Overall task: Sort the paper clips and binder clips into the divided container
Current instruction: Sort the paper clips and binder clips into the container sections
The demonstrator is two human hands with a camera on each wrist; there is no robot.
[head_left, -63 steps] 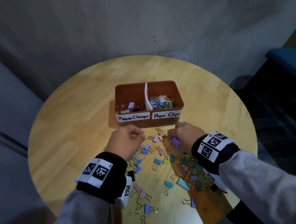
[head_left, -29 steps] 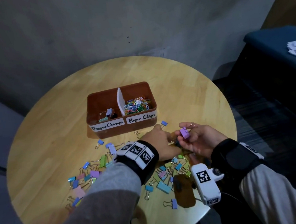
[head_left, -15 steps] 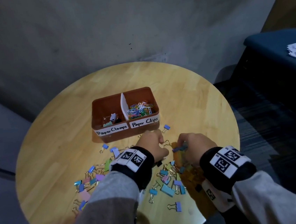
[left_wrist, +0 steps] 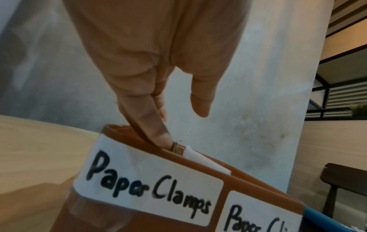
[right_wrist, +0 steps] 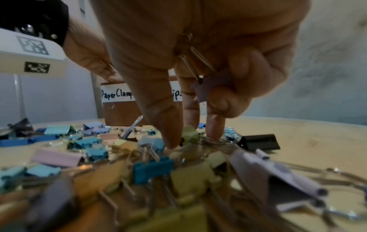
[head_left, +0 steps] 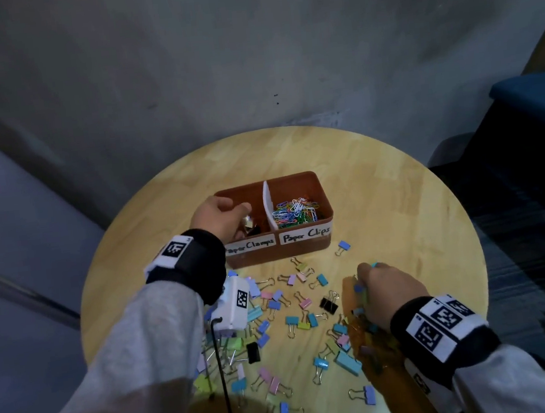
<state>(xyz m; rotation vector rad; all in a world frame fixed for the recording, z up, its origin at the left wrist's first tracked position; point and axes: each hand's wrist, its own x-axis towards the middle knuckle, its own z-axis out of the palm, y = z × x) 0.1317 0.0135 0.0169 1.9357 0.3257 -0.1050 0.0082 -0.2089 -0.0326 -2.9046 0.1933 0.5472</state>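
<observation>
The brown divided container stands mid-table, labelled "Paper Clamps" on the left and "Paper Clips" on the right. Coloured paper clips fill the right compartment. My left hand hangs over the left compartment with its fingers straight and pointing down and its thumb apart. A metal clip shows just under one fingertip. Loose binder clips are scattered in front of the container. My right hand is down in that pile. It holds a lilac binder clip against the palm while its fingertips touch a yellow-green clip.
The round wooden table ends close to my body and falls off to dark floor at the right. A blue seat stands at the far right. A grey wall rises behind. A black binder clip lies left of my right hand.
My left hand has left the pile and moved up and forward over the Paper Clamps compartment, its fingers now straight. My right hand stays low in the pile at the right.
</observation>
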